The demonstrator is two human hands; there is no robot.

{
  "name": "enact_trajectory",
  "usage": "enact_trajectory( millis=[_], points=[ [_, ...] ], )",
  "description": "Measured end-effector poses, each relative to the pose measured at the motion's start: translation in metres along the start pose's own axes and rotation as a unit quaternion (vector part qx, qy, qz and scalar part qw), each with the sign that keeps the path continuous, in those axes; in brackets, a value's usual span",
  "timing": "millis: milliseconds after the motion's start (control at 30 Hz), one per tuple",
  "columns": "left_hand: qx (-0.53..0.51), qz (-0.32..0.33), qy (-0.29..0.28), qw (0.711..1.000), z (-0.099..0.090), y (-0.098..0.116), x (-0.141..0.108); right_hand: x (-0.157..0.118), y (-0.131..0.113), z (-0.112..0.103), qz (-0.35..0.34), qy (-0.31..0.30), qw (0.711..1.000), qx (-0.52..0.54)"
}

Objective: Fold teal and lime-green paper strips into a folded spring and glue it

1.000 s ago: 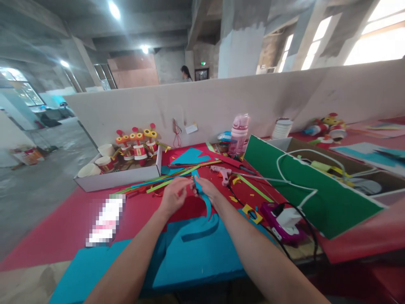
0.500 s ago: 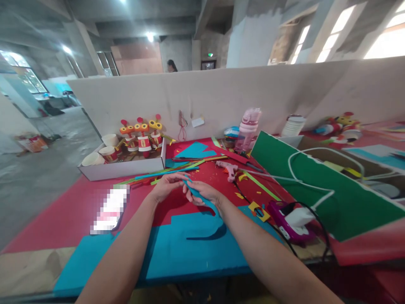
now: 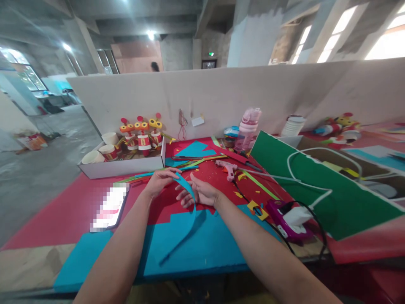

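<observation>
A long blue paper strip curves down from my left hand, whose fingertips pinch its upper end. My right hand is beside the strip with its fingers spread and palm turned toward it; the strip passes in front of the palm and fingers, and I cannot tell whether it touches them. The strip's lower part hangs over blue paper sheets on the near side of the table. Just beyond my hands, thin blue, green and yellow strips lie on the red surface.
A pink glue gun rests right of my hands. At the left are a phone and a white box holding paper-cup figures. A purple power strip, green board and pink bottle stand to the right.
My right hand has opened and let the strip loose. My left hand has moved slightly left with the strip's end, and the strip now hangs in a straighter, looser curve.
</observation>
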State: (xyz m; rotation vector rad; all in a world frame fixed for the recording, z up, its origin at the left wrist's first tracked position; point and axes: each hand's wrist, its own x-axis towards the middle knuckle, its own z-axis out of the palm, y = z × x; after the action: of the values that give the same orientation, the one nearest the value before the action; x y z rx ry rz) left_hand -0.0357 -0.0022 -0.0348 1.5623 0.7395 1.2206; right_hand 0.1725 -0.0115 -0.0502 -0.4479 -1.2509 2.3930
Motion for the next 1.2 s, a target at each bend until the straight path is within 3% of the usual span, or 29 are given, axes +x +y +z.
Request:
enact_trajectory(
  millis=[167,333,433,533,600,700,800,867,967,1100,1200],
  points=[
    [0.090,0.024,-0.018,0.995,0.004,-0.003,0.002,0.006,0.006,-0.009,-0.070,0.092,0.993,-0.032],
    [0.094,0.017,0.003,0.995,0.008,-0.005,0.003,0.005,0.007,-0.009,-0.066,0.082,0.992,-0.063],
    [0.085,0.023,0.091,0.992,0.007,-0.009,0.005,0.000,0.005,-0.004,-0.032,0.037,0.997,-0.064],
    [0.046,0.037,0.187,0.981,0.002,-0.013,0.008,-0.012,-0.001,0.004,0.031,-0.065,0.995,-0.065],
    [-0.023,0.031,0.213,0.976,-0.002,-0.014,0.009,-0.020,-0.005,0.007,0.048,-0.087,0.994,-0.049],
    [-0.134,-0.005,0.202,0.970,-0.005,-0.013,0.008,-0.021,-0.008,0.003,-0.008,-0.014,1.000,-0.008],
    [-0.143,-0.049,0.163,0.975,0.000,-0.015,0.006,-0.007,-0.006,-0.008,-0.057,0.081,0.995,0.006],
    [-0.093,-0.062,0.120,0.986,0.007,-0.019,0.006,0.004,-0.001,-0.014,-0.070,0.108,0.992,0.003],
    [0.029,-0.028,0.068,0.997,0.016,-0.024,0.007,0.013,0.006,-0.017,-0.085,0.104,0.991,-0.002],
    [0.134,0.036,0.054,0.989,0.021,-0.022,0.009,0.014,0.011,-0.015,-0.120,0.137,0.983,-0.036],
    [0.163,0.046,0.037,0.985,0.019,-0.017,0.008,0.015,0.014,-0.014,-0.126,0.159,0.978,-0.057]
  ],
)
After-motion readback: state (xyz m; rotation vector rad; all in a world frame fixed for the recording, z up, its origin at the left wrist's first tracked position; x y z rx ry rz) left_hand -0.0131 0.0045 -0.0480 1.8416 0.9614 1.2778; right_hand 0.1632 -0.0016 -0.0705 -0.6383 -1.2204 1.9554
